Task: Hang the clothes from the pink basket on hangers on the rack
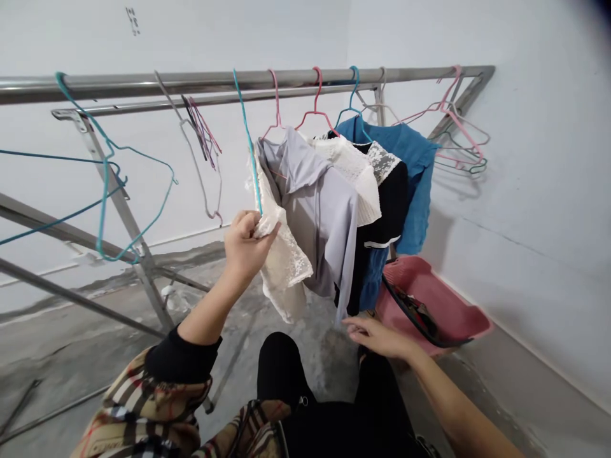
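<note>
My left hand [249, 245] is closed on the shoulder of a cream lace top [286, 264], right at the lower end of a teal hanger [248, 137]. The hanger's hook is over the upper metal rail. Beside the top hangs a light grey hooded garment [319, 210] on a pink hanger [275, 105]. My right hand [377, 335] is low, by the tip of the grey sleeve, with its fingers loosely stretched out. Whether the fingertips touch the sleeve I cannot tell.
Further right hang a white knit top [365, 191], a black garment [394, 191] and a blue garment [417, 159]. A pink basket [470, 321] with some cloth stands on the floor. Bare hangers, including a teal one [102, 203], hang from the metal rack [191, 81].
</note>
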A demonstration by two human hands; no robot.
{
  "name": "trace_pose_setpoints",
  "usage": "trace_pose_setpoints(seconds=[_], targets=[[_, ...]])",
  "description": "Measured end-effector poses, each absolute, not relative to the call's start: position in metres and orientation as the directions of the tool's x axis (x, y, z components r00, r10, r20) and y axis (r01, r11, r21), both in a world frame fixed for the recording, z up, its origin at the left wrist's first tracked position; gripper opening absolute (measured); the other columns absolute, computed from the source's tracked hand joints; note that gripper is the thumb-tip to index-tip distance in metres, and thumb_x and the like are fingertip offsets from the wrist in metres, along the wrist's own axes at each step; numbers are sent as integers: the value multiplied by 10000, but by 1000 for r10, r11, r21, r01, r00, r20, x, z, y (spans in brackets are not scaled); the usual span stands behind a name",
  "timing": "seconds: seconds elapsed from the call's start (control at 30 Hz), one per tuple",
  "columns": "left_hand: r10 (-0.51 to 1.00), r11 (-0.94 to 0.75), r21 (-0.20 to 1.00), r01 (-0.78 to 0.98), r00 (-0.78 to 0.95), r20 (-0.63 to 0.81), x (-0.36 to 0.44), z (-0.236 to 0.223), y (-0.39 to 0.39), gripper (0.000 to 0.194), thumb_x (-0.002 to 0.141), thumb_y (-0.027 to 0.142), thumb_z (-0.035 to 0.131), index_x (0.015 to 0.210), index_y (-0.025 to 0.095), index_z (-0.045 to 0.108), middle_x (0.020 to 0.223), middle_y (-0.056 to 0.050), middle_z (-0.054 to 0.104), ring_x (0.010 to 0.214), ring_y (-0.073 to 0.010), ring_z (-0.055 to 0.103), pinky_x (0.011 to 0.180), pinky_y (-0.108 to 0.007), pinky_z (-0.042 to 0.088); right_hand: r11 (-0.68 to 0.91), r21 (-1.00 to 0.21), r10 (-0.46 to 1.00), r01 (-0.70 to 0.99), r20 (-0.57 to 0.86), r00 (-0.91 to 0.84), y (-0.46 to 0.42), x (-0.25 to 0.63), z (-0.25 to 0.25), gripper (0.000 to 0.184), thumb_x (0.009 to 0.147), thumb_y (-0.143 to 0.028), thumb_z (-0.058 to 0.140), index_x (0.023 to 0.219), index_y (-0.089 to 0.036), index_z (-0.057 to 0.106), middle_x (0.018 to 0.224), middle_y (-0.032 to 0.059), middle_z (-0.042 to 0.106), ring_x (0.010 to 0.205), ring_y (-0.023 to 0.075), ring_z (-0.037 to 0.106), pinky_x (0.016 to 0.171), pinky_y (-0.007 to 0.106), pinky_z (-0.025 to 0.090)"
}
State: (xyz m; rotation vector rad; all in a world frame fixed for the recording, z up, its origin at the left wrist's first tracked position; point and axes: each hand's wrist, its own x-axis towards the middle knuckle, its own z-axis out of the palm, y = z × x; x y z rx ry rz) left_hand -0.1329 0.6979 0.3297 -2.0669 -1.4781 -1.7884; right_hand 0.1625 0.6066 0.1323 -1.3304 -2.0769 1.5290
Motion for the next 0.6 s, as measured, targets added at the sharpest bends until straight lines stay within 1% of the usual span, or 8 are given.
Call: trace_pose_setpoints(seconds=[0.07, 0.13, 0.2, 0.27, 0.37, 0.47, 0.53, 0.6], targets=[[754, -507, 721, 473, -161, 636, -135, 334, 692, 290, 697, 307, 728, 639, 198, 465, 613, 43, 473, 567, -97, 432, 538, -222, 350, 30, -855, 772, 518, -309, -555, 605, 163, 137, 549, 892, -441, 481, 1344, -136, 549, 1110, 117, 659, 1021, 235, 622, 969, 408, 480], [878, -419, 879, 227, -145, 456, -139, 340, 687, 292, 658, 306, 774, 692, 197, 506, 628, 48, 535, 557, -90, 475, 530, -207, 387, 20, -856, 766, 517, -319, -558, 602, 164, 139, 563, 896, -458, 478, 1355, -137, 537, 1115, 115, 660, 1031, 236, 618, 982, 414, 471], [948, -311, 950, -4, -71, 310, -143, 347, 684, 329, 601, 276, 823, 715, 195, 524, 663, 43, 597, 575, -94, 541, 552, -206, 448, 13, -858, 760, 514, -325, -562, 600, 164, 138, 589, 899, -474, 473, 1368, -120, 519, 1134, 125, 656, 1048, 242, 612, 997, 421, 459], [973, -229, 964, -138, -13, 230, -147, 354, 682, 334, 563, 233, 845, 712, 191, 549, 667, 39, 626, 579, -97, 577, 563, -202, 482, 10, -862, 754, 508, -327, -570, 599, 164, 136, 615, 899, -488, 466, 1373, -99, 507, 1150, 138, 648, 1062, 249, 607, 1004, 422, 452], [979, -200, 960, -196, -13, 201, -150, 362, 681, 296, 549, 202, 845, 683, 182, 582, 634, 34, 632, 545, -88, 577, 527, -185, 480, 2, -865, 747, 501, -332, -576, 596, 162, 132, 633, 898, -494, 464, 1378, -84, 497, 1159, 147, 642, 1066, 252, 604, 1004, 419, 450], [968, -250, 951, -182, -74, 241, -151, 363, 677, 275, 545, 206, 838, 697, 184, 610, 642, 28, 645, 534, -92, 578, 512, -192, 484, -2, -864, 750, 503, -334, -571, 595, 162, 126, 611, 900, -482, 472, 1372, -95, 505, 1134, 138, 648, 1039, 245, 609, 980, 412, 460], [944, -317, 941, -116, -133, 302, -150, 361, 675, 264, 563, 234, 829, 724, 187, 625, 667, 21, 658, 548, -99, 588, 525, -204, 495, 2, -869, 752, 494, -324, -573, 595, 163, 121, 593, 903, -476, 473, 1365, -105, 511, 1095, 124, 654, 1000, 234, 615, 950, 399, 472], [883, -419, 907, 50, -211, 420, -150, 357, 673, 229, 609, 270, 804, 745, 185, 640, 684, 16, 668, 565, -102, 595, 539, -208, 496, 5, -875, 757, 483, -312, -574, 595, 164, 115, 584, 904, -473, 473, 1358, -108, 515, 1057, 112, 655, 964, 223, 616, 923, 385, 480]])
